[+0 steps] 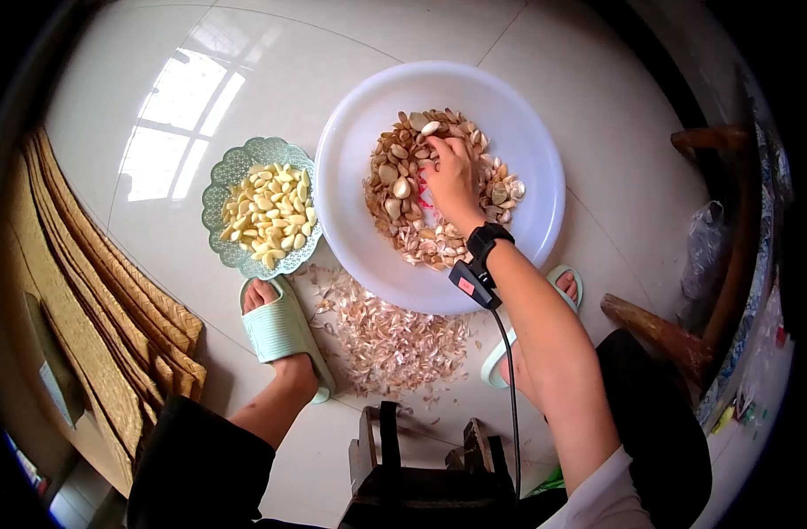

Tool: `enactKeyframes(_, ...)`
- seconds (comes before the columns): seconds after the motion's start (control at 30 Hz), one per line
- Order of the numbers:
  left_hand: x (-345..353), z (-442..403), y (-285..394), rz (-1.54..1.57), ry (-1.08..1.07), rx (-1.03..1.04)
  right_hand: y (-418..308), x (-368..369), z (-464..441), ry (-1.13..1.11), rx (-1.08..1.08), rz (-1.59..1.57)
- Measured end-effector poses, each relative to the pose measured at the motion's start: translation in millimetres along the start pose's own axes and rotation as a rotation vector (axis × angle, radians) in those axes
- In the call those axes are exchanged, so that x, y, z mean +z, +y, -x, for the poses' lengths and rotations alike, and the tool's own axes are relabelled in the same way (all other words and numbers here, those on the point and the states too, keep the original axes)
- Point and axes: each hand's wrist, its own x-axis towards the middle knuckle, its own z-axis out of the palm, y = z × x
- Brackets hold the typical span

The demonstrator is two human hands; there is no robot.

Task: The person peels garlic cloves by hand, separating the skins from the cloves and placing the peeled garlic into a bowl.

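A wide white plastic basin [351, 115] stands on the floor and holds many unpeeled garlic cloves [388, 175], with papery skins among them. My right hand [455, 181] is inside it, over the heap, with thumb and forefinger apart. Just beyond the fingertips lies a pale garlic clove [431, 129]; whether they touch it is hard to tell. To the left of the basin, a green scalloped lattice dish [216, 196] bears a pile of peeled garlic cloves [269, 210]. My left hand is outside the view.
Loose garlic skins [395, 339] cover the floor between my green slippers [280, 326]. A dark wooden stool [421, 480] is beneath me. Woven mats [95, 309] lean at the left. Wooden legs [659, 331] and a plastic bag [703, 251] stand at the right. A cable [512, 379] hangs from my right wrist.
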Motion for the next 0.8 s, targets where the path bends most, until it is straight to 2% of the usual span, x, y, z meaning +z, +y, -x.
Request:
enactKeyframes(0.03,16,-40,-38,0.231,0.247,-0.189,4,1,-2,0.015,-0.007,-0.023)
enactKeyframes(0.1,31,-76,-72,0.449,0.415,-0.334,3,-3,-5,-0.031,0.045,-0.088)
enactKeyframes(0.17,33,-77,-86,0.473,0.358,-0.311,-5,-11,-9,-0.149,0.163,-0.178)
enactKeyframes(0.27,34,-81,-98,0.456,0.373,-0.278,-21,-8,-11,-0.238,0.097,-0.271)
enactKeyframes(0.37,33,-85,-106,0.422,0.379,-0.239,-20,19,-10,-0.163,-0.069,-0.147)
enactKeyframes(0.4,34,-85,-105,0.435,0.39,-0.239,-28,16,-10,-0.246,0.01,-0.132)
enactKeyframes(0.5,31,-85,-106,0.397,0.406,-0.254,-30,24,-11,-0.256,0.013,-0.002)
enactKeyframes(0.53,32,-86,-113,0.371,0.437,-0.284,-29,23,-10,-0.258,0.012,-0.054)
enactKeyframes(0.57,33,-86,-117,0.349,0.469,-0.315,-27,22,-10,-0.196,-0.048,0.024)
enactKeyframes(0.67,28,-82,-111,0.377,0.455,-0.287,-34,1,-11,-0.353,0.167,-0.094)
enactKeyframes(0.77,27,-80,-106,0.357,0.436,-0.238,-22,1,-10,-0.289,0.157,-0.126)
enactKeyframes(0.8,26,-80,-106,0.346,0.438,-0.227,-20,4,-12,-0.192,0.046,-0.163)
